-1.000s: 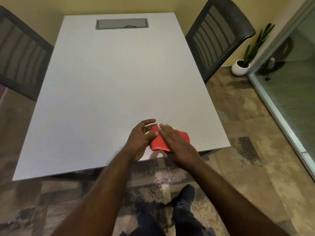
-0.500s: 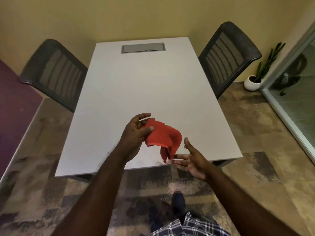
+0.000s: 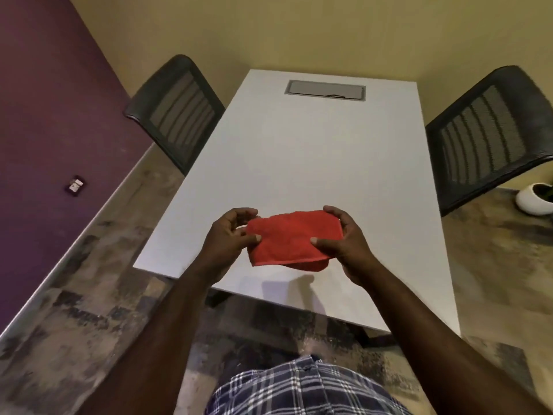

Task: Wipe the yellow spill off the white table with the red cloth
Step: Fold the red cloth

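The red cloth point(image 3: 291, 238) is folded into a rough rectangle and held in the air above the near end of the white table point(image 3: 299, 163). My left hand point(image 3: 227, 238) pinches its left edge and my right hand point(image 3: 347, 241) grips its right edge, thumb on top. The cloth casts a faint shadow on the tabletop beneath it. No yellow spill shows anywhere on the table surface.
A grey cable hatch point(image 3: 326, 90) is set into the table's far end. Black mesh chairs stand at the left point(image 3: 176, 115) and right point(image 3: 484, 136) sides. A white plant pot point(image 3: 535, 199) sits on the floor at right. A purple wall runs along the left.
The cloth was lifted off the table by my left hand; my right hand then took its other edge, and it is now spread between both. The view tilted up and back.
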Motion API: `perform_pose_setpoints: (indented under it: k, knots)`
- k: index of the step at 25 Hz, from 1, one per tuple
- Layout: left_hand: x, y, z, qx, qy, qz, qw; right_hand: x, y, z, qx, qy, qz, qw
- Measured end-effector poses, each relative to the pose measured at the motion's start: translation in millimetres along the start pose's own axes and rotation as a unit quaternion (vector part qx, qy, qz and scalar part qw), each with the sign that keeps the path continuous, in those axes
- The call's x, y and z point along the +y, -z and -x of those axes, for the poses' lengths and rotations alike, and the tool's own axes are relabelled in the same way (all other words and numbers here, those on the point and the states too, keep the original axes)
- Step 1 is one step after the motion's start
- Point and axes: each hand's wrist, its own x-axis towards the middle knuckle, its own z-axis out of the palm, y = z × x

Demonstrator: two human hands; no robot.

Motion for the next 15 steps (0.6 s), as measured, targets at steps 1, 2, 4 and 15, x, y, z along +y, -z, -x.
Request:
perform_pose_setpoints:
  k: [1, 2, 4, 15]
  knots:
    - [-3, 2, 1, 0.015, -0.001, -0.006, 1.000, -2, -1, -6, -0.004, 0.010, 0.030, 0.999]
    - [-6, 5, 1, 0.031, -0.001, -0.013, 0.999, -3, -1, -12, -0.006, 0.017, 0.056, 0.998]
    - [-10, 14, 3, 0.075, -0.003, -0.037, 0.997, -5, -7, -22, -0.024, 0.018, 0.084, 0.996]
    - [-44, 89, 16, 0.182, 0.030, -0.073, 0.980, -13, -83, -90, -0.161, -0.010, 0.159, 0.974]
